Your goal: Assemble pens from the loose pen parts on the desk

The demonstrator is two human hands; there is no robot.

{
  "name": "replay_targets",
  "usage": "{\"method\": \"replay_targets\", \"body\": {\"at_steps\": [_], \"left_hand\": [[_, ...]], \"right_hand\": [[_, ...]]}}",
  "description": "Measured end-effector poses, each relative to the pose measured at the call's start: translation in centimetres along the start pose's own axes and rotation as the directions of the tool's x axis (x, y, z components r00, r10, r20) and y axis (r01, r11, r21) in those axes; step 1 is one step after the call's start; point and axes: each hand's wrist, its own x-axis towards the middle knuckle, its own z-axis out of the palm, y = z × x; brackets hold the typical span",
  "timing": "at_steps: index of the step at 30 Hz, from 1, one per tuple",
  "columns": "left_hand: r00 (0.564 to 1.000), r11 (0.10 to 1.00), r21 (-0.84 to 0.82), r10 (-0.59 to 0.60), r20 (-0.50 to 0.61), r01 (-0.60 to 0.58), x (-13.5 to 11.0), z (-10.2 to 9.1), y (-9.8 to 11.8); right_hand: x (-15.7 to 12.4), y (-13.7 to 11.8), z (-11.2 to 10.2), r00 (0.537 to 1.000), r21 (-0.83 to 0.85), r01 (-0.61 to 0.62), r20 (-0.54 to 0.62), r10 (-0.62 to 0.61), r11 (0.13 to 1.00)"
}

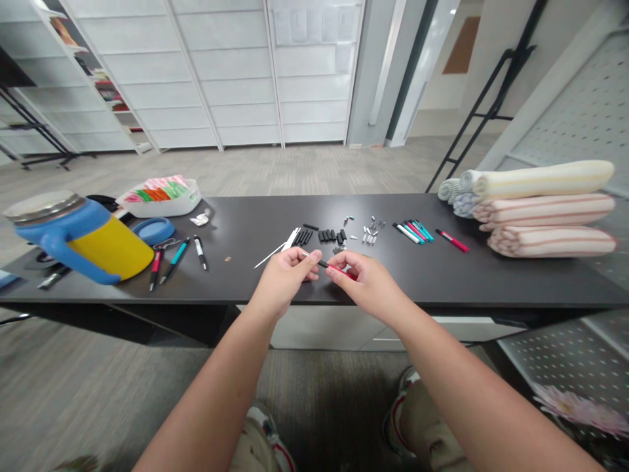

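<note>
Red and black, a pen [341, 271] is held between the two hands, a little below the centre of the frame, above the front edge of the dark table [246, 275]. Both forearms come from the bottom of the frame, the left one from the lower left and the right one from the lower right, and they lean inward so that the hands nearly meet. The left hand [289, 269] has its thumb and first finger pressed narrow together at the black end of the pen. The right hand [362, 276] holds the red part, with the fingers bent around it and the thumb near the body. The tip of the pen is hidden by the left fingers, and the far red end by the right palm. A thin light piece shows at the left thumb, but it is too small to tell what it is. The thin white sticks [291, 240] at the centre are partly covered by the left hand. Behind the hands, the black tubes [333, 236] lie in rows, and the small silver parts [369, 237] are blurred. Both shoes [400, 410] are partly hidden at the bottom.
</note>
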Motion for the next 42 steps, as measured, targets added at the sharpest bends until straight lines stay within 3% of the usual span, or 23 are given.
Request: {"method": "replay_targets", "body": {"at_steps": [3, 6, 9, 14, 18, 22, 28, 36, 42], "left_hand": [[0.996, 0.995, 0.045, 0.086, 0.033, -0.088, 0.2, -0.4, 0.2], [0.973, 0.954, 0.206, 0.197, 0.120, -0.219, 0.3, -1.2, 0.4], [0.965, 0.896, 0.373, 0.179, 0.192, -0.241, 0.5, -2.3, 0.7], [0.975, 0.838, 0.506, 0.124, 0.185, -0.203, 1.0, -3.2, 1.4], [0.979, 0.866, 0.466, 0.114, 0.167, -0.181, 0.9, -3.0, 1.6], [0.967, 0.904, 0.379, 0.117, 0.224, -0.197, 1.0, -2.9, 1.1], [0.927, 0.797, 0.502, 0.185, 0.326, -0.335, 0.9, -3.1, 1.1], [0.975, 0.895, 0.405, 0.119, 0.188, -0.187, 1.1, -3.8, 1.4], [0.957, 0.855, 0.449, 0.167, 0.237, -0.260, 0.9, -3.6, 1.2]], "right_hand": [[0.6, 0.1, -0.3, 1.000, -0.010, 0.029, 0.001, -0.029, 1.000], [1.0, 0.3, -0.8, 0.999, -0.008, 0.045, 0.028, -0.044, 0.999], [1.2, 0.5, -1.2, 0.995, -0.033, 0.064, 0.076, -0.061, 0.997], [1.4, 0.8, -1.4, 0.985, -0.099, 0.143, 0.115, -0.131, 0.985], [1.1, 0.8, -1.3, 0.986, -0.084, 0.153, 0.077, -0.147, 0.985], [0.8, 0.7, -1.3, 0.988, -0.075, 0.144, 0.069, -0.139, 0.987], [0.7, 0.5, -1.5, 0.986, -0.070, 0.150, 0.083, -0.144, 0.986], [-0.5, 1.1, -3.0, 0.993, -0.091, 0.092, 0.080, -0.084, 0.992], [-0.5, 1.4, -2.9, 0.995, -0.103, 0.078, 0.067, -0.071, 0.992]]}}
